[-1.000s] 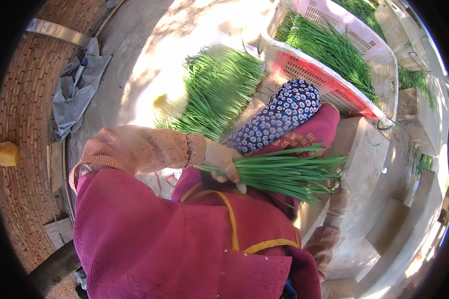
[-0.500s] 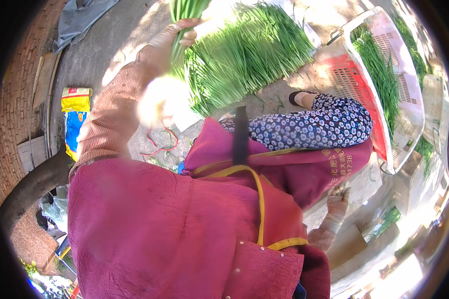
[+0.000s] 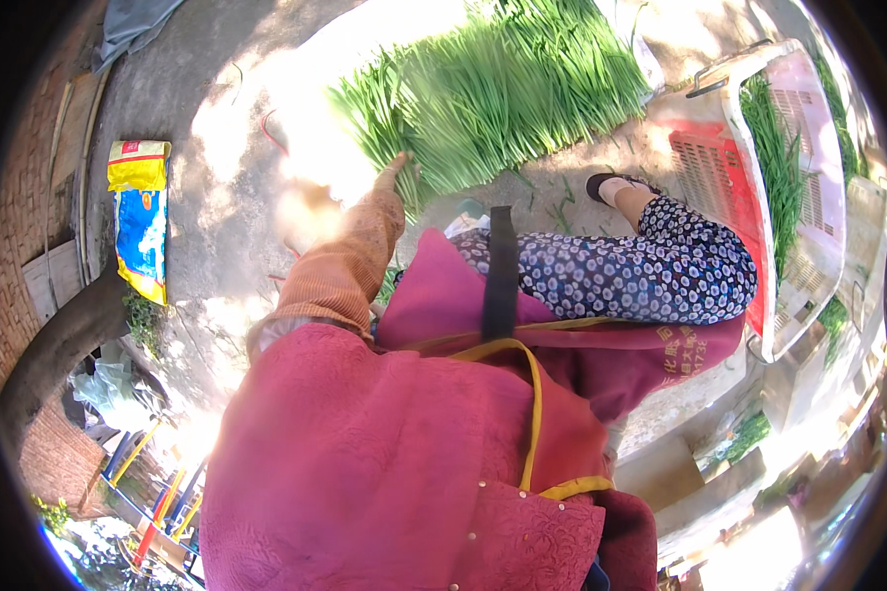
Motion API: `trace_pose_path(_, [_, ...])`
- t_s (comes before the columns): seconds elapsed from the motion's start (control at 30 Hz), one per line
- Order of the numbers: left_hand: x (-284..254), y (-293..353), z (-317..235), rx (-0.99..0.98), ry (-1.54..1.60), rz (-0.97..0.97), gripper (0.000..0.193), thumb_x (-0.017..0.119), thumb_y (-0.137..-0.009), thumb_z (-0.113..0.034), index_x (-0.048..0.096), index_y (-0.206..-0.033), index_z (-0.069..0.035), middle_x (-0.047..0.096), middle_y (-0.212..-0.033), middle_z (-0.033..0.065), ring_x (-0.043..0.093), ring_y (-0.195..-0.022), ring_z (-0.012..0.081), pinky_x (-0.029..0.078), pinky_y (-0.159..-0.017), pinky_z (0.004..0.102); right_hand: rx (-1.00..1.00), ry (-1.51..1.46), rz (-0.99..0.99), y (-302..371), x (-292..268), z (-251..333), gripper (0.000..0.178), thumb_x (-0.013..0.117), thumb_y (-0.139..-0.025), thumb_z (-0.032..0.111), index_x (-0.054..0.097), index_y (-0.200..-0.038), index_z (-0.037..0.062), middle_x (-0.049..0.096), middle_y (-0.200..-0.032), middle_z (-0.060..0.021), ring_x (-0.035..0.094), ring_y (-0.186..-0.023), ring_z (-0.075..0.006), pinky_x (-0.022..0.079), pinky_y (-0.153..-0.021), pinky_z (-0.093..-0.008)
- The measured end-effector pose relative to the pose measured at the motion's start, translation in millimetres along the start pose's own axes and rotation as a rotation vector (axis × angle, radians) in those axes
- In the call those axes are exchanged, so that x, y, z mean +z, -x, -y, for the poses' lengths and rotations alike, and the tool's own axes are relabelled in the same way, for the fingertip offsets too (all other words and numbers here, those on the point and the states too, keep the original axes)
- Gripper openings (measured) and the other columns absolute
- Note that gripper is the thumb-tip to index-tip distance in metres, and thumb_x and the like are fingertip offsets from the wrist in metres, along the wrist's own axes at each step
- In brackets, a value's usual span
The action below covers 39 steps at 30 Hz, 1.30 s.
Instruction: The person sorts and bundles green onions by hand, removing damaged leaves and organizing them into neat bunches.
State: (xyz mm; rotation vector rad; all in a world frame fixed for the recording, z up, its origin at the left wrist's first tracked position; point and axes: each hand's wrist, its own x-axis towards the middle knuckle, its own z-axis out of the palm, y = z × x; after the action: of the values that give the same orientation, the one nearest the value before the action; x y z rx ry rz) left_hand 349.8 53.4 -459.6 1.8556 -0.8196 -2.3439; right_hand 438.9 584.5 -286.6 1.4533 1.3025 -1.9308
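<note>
A thick layer of long green garlic chives (image 3: 512,94) lies spread on the ground ahead of me. My left hand (image 3: 396,169) reaches to the near left corner of this layer, touching or just beside the stalks. Blur and strong glare hide how its fingers are bent, and no separate bunch shows in it. The left arm wears a tan ribbed sleeve (image 3: 340,261). My right hand is out of sight, somewhere behind the maroon apron (image 3: 631,360) over my lap.
At the right stands a white and red plastic crate (image 3: 710,163) holding more chives. A yellow and blue bag (image 3: 141,222) lies at the left near a curved trunk (image 3: 64,364). My patterned trouser leg (image 3: 621,256) stretches between chives and crate. Red cord (image 3: 274,133) lies on the ground.
My left hand came down from above the pile's far left to its near corner; the bunch it held no longer shows in it. My right hand slipped from view behind the apron.
</note>
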Motion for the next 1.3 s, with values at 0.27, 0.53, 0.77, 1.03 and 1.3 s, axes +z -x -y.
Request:
trace_pose_path(0.27, [-34.4,-66.4,10.3,-0.053,-0.433,-0.407,0.063,0.075,-0.081,-0.035,0.05,-0.13,-0.003,0.062,-0.117,0.0154,0.061,-0.098,0.0298,0.047,-0.089,0.0395,0.046,-0.004,0.012,-0.4,-0.4,-4.0,0.043,0.051,-0.098,0.036,0.054,-0.128,0.0051,0.063,-0.115,-0.0032,0.058,-0.094,-0.0129,0.045,-0.085,-0.0297])
trace_pose_path(0.53, [23.8,-3.5,-31.8,0.108,-0.842,-0.517,0.066,0.069,-0.081,-0.028,0.041,-0.136,-0.003,0.057,-0.125,0.0203,0.055,-0.115,0.031,0.042,-0.096,0.0361,0.004,-0.175,-0.012,3.8,8.5,-36.2,0.043,0.052,-0.097,0.035,0.054,-0.127,0.0043,0.063,-0.115,-0.0039,0.059,-0.094,-0.0132,0.046,-0.084,-0.0299])
trace_pose_path(0.77, [-28.3,-41.0,-38.0,0.787,-1.436,-0.131,0.052,0.058,-0.083,-0.011,0.047,-0.134,-0.006,0.053,-0.129,0.0199,0.049,-0.121,0.0315,0.036,-0.101,0.0411,0.002,-0.402,-0.003,19.0,4.6,-21.3,0.042,0.053,-0.097,0.034,0.055,-0.126,0.0036,0.063,-0.116,-0.0045,0.059,-0.095,-0.0135,0.047,-0.083,-0.0302])
trace_pose_path(1.03, [181.0,7.4,-22.0,0.57,-0.851,0.419,0.042,0.058,-0.089,-0.004,0.052,-0.13,-0.003,0.059,-0.125,0.0076,0.06,-0.1,0.0126,0.051,-0.082,0.0255,-0.455,-0.411,-0.002,23.9,-37.0,62.0,0.034,0.05,-0.088,0.002,0.058,-0.122,-0.0032,0.066,-0.111,-0.0115,0.065,-0.093,-0.0178,0.051,-0.083,-0.0305])
trace_pose_path(1.3, [397.7,164.0,13.7,0.818,-0.777,1.094,0.041,0.047,-0.09,0.009,0.055,-0.129,-0.004,0.065,-0.116,0.0079,0.061,-0.101,0.0116,0.046,-0.094,0.024,-0.985,0.359,-0.259,9.2,-15.1,273.4,0.028,0.057,-0.089,0.002,0.067,-0.116,0.0043,0.07,-0.102,-0.0048,0.062,-0.086,-0.0087,0.049,-0.079,-0.0215])
